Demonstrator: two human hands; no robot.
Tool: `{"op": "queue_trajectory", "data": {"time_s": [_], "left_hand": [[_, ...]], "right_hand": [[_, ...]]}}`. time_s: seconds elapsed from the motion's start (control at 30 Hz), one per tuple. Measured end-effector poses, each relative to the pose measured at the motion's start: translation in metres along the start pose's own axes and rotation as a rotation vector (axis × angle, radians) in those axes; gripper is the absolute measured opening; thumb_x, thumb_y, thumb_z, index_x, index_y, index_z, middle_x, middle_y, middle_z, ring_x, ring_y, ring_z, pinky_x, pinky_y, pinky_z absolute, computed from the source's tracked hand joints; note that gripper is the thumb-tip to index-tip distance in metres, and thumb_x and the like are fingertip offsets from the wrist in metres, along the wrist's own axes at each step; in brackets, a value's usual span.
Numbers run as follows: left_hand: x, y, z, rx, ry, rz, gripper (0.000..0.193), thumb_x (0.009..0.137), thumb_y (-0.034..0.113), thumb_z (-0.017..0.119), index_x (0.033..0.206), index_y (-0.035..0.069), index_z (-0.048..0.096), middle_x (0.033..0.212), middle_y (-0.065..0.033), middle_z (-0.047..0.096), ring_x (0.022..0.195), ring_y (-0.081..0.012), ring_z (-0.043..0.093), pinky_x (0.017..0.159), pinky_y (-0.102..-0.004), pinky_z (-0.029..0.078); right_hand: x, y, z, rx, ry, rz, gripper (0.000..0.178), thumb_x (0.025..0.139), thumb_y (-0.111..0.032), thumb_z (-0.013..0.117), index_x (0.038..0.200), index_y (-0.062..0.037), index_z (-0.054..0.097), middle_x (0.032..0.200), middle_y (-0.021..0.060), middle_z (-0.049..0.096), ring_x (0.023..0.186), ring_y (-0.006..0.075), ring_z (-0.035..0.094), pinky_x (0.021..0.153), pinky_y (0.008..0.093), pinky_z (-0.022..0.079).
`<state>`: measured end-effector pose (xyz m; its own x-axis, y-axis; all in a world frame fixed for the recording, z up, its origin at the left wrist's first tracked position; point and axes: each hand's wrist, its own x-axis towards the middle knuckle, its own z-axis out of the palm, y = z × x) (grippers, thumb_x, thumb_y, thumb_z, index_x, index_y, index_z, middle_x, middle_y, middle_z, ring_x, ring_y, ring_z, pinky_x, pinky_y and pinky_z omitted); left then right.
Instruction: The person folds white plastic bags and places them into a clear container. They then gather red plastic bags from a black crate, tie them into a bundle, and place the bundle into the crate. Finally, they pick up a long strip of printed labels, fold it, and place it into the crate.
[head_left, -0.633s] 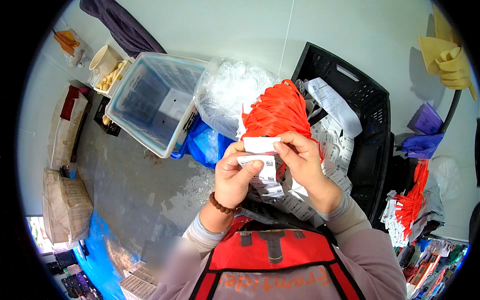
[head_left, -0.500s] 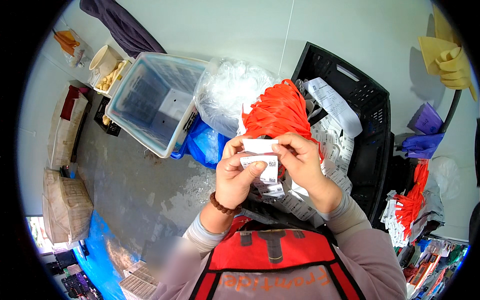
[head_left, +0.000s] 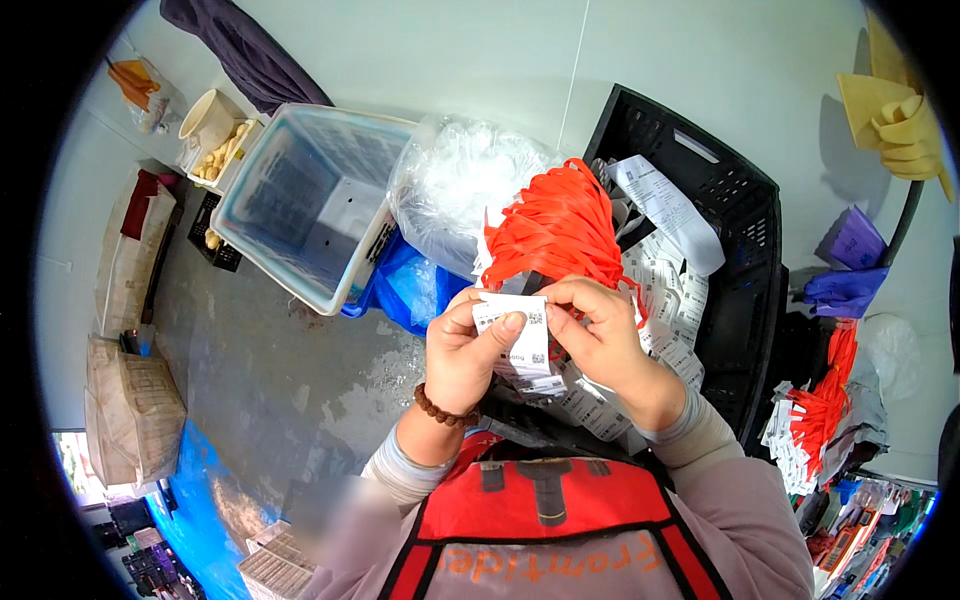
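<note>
White printed paper labels lie stacked under the thumb of my left hand, which is closed on them. At the labels' upper right edge, my right hand has its thumb and bent fingers closed; its fingertips meet the paper there. Just beyond both hands rises a bundle of red ribbon strips. More labels in a long folded strip spread beneath and to the right of my hands, partly hidden by them.
A black crate surrounds the loose labels on the right. Left of the ribbons are a clear plastic bag, a blue bag and a bluish-white tub. Yellow gloves and purple gloves hang at the right.
The upper label, held apart in my fingers before, now lies together with the lower one in a single stack. Both hands have shifted slightly.
</note>
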<state>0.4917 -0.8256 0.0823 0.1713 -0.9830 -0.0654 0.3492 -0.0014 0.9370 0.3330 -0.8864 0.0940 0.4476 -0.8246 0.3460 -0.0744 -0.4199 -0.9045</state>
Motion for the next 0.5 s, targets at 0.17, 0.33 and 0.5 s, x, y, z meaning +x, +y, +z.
{"op": "queue_trajectory", "data": {"time_s": [0.17,0.33,0.5], "left_hand": [[-0.0002,0.0018,-0.0023,0.067,-0.016,0.026,0.013,0.081,0.008,0.067,0.089,-0.002,0.065,0.088,-0.0018,0.058,0.078,-0.0097,0.056,0.070,-0.0221,0.045],[-0.0007,0.0049,-0.0041,0.124,-0.031,0.029,0.015,0.081,0.011,0.066,0.087,-0.003,0.066,0.086,-0.0019,0.058,0.074,-0.0105,0.058,0.064,-0.0219,0.047],[-0.0030,0.0085,-0.0023,0.095,-0.003,0.021,0.015,0.080,0.011,0.068,0.087,-0.003,0.066,0.089,-0.0026,0.058,0.075,-0.0111,0.058,0.064,-0.0218,0.047]], "right_hand": [[0.0003,-0.0030,-0.0021,-0.020,-0.033,-0.011,0.010,0.082,-0.001,0.059,0.091,0.0028,0.061,0.080,0.0109,0.062,0.072,0.0186,0.060,0.064,0.0280,0.047],[0.0015,-0.0031,-0.0019,-0.046,-0.020,-0.045,0.010,0.081,-0.002,0.059,0.090,0.0010,0.061,0.078,0.0111,0.061,0.069,0.0214,0.061,0.061,0.0290,0.047],[0.0002,-0.0019,-0.0020,-0.031,-0.042,-0.011,0.010,0.081,-0.002,0.058,0.090,0.0005,0.061,0.079,0.0110,0.061,0.069,0.0206,0.061,0.061,0.0282,0.047]]}}
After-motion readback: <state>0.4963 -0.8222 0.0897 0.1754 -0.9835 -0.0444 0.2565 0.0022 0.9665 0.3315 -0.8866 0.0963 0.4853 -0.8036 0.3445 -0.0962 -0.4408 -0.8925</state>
